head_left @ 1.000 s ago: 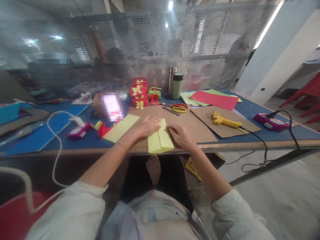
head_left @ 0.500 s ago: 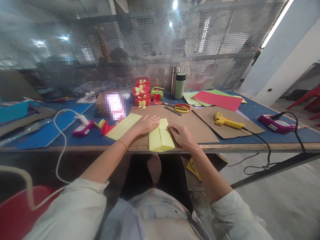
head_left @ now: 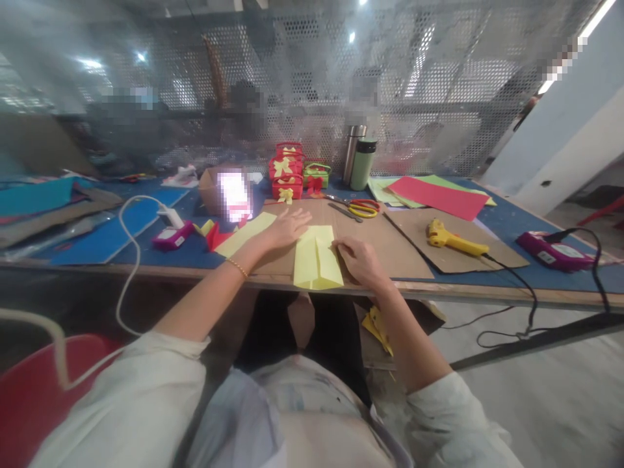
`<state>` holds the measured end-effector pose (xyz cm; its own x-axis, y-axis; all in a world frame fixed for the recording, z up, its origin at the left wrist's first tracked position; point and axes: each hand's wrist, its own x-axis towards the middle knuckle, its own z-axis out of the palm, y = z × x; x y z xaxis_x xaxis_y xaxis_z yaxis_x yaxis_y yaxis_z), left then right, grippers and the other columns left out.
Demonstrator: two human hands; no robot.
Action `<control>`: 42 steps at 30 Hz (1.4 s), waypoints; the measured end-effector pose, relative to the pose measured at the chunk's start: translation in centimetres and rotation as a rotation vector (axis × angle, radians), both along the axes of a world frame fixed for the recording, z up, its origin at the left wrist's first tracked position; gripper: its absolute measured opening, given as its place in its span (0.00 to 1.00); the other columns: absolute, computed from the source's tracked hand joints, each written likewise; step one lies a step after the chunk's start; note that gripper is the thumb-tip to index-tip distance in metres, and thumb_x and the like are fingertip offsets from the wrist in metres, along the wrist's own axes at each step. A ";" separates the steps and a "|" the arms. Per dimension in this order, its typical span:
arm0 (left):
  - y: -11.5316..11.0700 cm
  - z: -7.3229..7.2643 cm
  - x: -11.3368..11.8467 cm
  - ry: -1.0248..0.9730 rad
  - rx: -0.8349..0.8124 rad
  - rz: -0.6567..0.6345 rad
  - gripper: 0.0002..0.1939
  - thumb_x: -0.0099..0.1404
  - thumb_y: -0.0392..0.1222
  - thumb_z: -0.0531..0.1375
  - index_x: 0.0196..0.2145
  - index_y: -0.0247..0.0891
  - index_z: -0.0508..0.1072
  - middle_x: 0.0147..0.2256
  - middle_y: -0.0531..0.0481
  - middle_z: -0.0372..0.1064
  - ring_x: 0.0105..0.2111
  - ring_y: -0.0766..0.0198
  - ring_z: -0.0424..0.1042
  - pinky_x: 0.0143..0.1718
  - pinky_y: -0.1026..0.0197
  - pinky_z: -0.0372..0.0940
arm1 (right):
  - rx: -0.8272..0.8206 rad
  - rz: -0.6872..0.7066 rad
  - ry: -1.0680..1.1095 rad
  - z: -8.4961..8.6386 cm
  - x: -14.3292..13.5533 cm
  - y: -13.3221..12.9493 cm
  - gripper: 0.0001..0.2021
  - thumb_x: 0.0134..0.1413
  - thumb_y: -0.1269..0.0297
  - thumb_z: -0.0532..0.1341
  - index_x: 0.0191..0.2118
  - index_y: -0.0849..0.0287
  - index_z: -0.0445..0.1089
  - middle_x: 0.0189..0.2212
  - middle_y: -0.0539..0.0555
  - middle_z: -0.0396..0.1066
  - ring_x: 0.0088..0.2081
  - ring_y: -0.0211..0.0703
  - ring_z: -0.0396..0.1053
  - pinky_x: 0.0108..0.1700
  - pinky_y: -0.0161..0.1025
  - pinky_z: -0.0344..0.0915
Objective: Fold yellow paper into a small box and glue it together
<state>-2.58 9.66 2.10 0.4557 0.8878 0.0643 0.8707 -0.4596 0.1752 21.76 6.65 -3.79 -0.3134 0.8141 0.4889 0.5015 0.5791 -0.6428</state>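
A sheet of pale yellow paper (head_left: pixel 308 257), folded with a seam down its middle and a slanted fold at its near end, lies on brown cardboard (head_left: pixel 385 244) near the table's front edge. My left hand (head_left: pixel 288 229) rests flat at its upper left, fingers stretched out. At the paper's right edge, my right hand (head_left: pixel 361 259) has its fingers curled together, the tips close against that edge. Whether they pinch anything is hidden. Another yellow sheet (head_left: pixel 246 235) lies partly under my left forearm.
Scissors (head_left: pixel 363 208) and a grey blade-like tool (head_left: pixel 345 212) lie beyond my hands. To the right are a yellow glue gun (head_left: pixel 455 240) and a purple box (head_left: pixel 553 250). Small red boxes (head_left: pixel 286 170) with bows and a green bottle (head_left: pixel 363 166) stand behind. A lit phone (head_left: pixel 234 195) leans left.
My left hand has slid slightly off the folded paper's left side, uncovering more of it. My right fingertips have drawn back a little to its right edge. The camera view has shifted slightly.
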 end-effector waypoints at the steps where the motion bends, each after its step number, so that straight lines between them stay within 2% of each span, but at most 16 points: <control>1: -0.2 -0.2 0.1 0.023 -0.038 0.001 0.32 0.76 0.52 0.38 0.70 0.37 0.56 0.72 0.43 0.47 0.74 0.54 0.41 0.72 0.42 0.31 | 0.000 0.001 -0.001 0.0 0.0 0.0 0.14 0.61 0.68 0.54 0.40 0.55 0.78 0.41 0.57 0.81 0.43 0.49 0.76 0.48 0.43 0.68; 7: -1.6 -1.4 0.6 0.078 -0.081 -0.011 0.33 0.76 0.57 0.36 0.72 0.42 0.53 0.73 0.46 0.44 0.74 0.55 0.41 0.71 0.41 0.30 | -0.005 -0.009 -0.012 0.0 -0.1 0.0 0.14 0.60 0.68 0.54 0.40 0.56 0.79 0.42 0.58 0.81 0.43 0.49 0.76 0.49 0.44 0.68; 13: -1.6 -0.6 0.8 0.042 -0.056 -0.018 0.32 0.77 0.55 0.36 0.72 0.42 0.52 0.73 0.46 0.46 0.74 0.53 0.38 0.71 0.39 0.27 | -0.006 -0.021 -0.035 -0.1 0.0 0.1 0.14 0.60 0.69 0.55 0.41 0.55 0.79 0.42 0.57 0.81 0.44 0.49 0.76 0.48 0.43 0.68; 16: -1.7 -0.7 1.3 0.044 -0.010 -0.058 0.30 0.77 0.52 0.37 0.72 0.42 0.52 0.73 0.46 0.45 0.74 0.54 0.38 0.71 0.40 0.28 | 0.002 -0.007 -0.028 -0.2 0.1 0.1 0.14 0.60 0.69 0.55 0.41 0.55 0.79 0.42 0.57 0.81 0.44 0.50 0.76 0.49 0.44 0.68; 20: -1.6 -1.2 1.8 0.089 -0.068 -0.084 0.30 0.78 0.51 0.36 0.71 0.43 0.53 0.73 0.45 0.46 0.73 0.55 0.41 0.71 0.38 0.29 | 0.013 0.006 -0.013 -0.2 0.1 0.2 0.14 0.60 0.69 0.55 0.40 0.55 0.79 0.42 0.56 0.81 0.44 0.49 0.76 0.50 0.44 0.68; 23: -1.9 -0.8 1.6 0.065 -0.087 -0.074 0.30 0.78 0.53 0.37 0.71 0.43 0.55 0.73 0.45 0.45 0.74 0.53 0.39 0.71 0.38 0.30 | 0.018 0.009 0.011 0.0 0.1 -0.1 0.13 0.61 0.67 0.55 0.41 0.55 0.78 0.41 0.57 0.80 0.44 0.48 0.76 0.50 0.44 0.69; 26: -3.2 0.1 1.0 -0.133 -0.005 -0.017 0.33 0.77 0.57 0.38 0.71 0.38 0.54 0.73 0.41 0.44 0.73 0.51 0.42 0.71 0.42 0.38 | 0.030 0.024 0.080 0.3 0.4 -0.9 0.14 0.65 0.61 0.55 0.46 0.57 0.77 0.44 0.59 0.79 0.46 0.48 0.75 0.50 0.44 0.70; 29: -5.6 0.7 0.2 -0.360 0.031 -0.001 0.37 0.75 0.61 0.43 0.72 0.34 0.51 0.70 0.35 0.53 0.69 0.49 0.56 0.68 0.47 0.53 | 0.095 0.071 0.104 0.4 1.2 -1.9 0.16 0.66 0.57 0.55 0.49 0.58 0.75 0.48 0.60 0.77 0.50 0.49 0.74 0.51 0.45 0.70; 31: -7.0 0.6 -0.2 -0.402 0.017 0.008 0.39 0.73 0.60 0.49 0.72 0.32 0.51 0.65 0.32 0.62 0.63 0.49 0.66 0.62 0.48 0.61 | 0.116 0.084 0.088 0.4 1.9 -2.2 0.16 0.66 0.57 0.55 0.50 0.58 0.74 0.47 0.60 0.77 0.49 0.48 0.74 0.51 0.45 0.70; 33: -7.6 0.5 -0.1 -0.360 0.056 0.012 0.37 0.71 0.58 0.54 0.69 0.32 0.58 0.59 0.32 0.68 0.56 0.49 0.72 0.57 0.47 0.66 | 0.090 0.075 0.076 0.4 2.7 -2.2 0.14 0.66 0.60 0.53 0.48 0.58 0.73 0.45 0.59 0.77 0.47 0.47 0.75 0.50 0.45 0.71; 35: -7.3 0.6 0.4 -0.303 0.108 -0.033 0.31 0.71 0.54 0.55 0.64 0.34 0.66 0.55 0.35 0.70 0.52 0.50 0.73 0.54 0.48 0.68 | 0.044 0.064 0.077 0.4 3.4 -2.0 0.13 0.65 0.63 0.53 0.47 0.57 0.73 0.43 0.58 0.78 0.45 0.46 0.76 0.48 0.45 0.71; 38: -5.7 1.3 1.5 -0.184 0.183 -0.119 0.20 0.71 0.44 0.54 0.57 0.36 0.73 0.51 0.39 0.72 0.50 0.52 0.73 0.53 0.48 0.67 | 0.001 0.053 0.088 0.3 4.1 -1.9 0.12 0.63 0.66 0.53 0.45 0.56 0.73 0.42 0.57 0.79 0.44 0.46 0.76 0.48 0.44 0.72; 42: -3.3 2.1 2.3 0.012 0.169 -0.235 0.17 0.68 0.36 0.54 0.52 0.38 0.75 0.51 0.41 0.73 0.51 0.52 0.73 0.53 0.48 0.64 | 0.015 0.011 0.089 0.2 4.3 -2.5 0.13 0.62 0.69 0.53 0.45 0.56 0.73 0.42 0.57 0.79 0.45 0.46 0.76 0.47 0.43 0.72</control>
<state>-0.31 6.40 4.16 0.6490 0.7352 0.1958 0.7387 -0.6705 0.0690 26.10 4.16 -3.63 -0.2771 0.8031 0.5275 0.4368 0.5943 -0.6753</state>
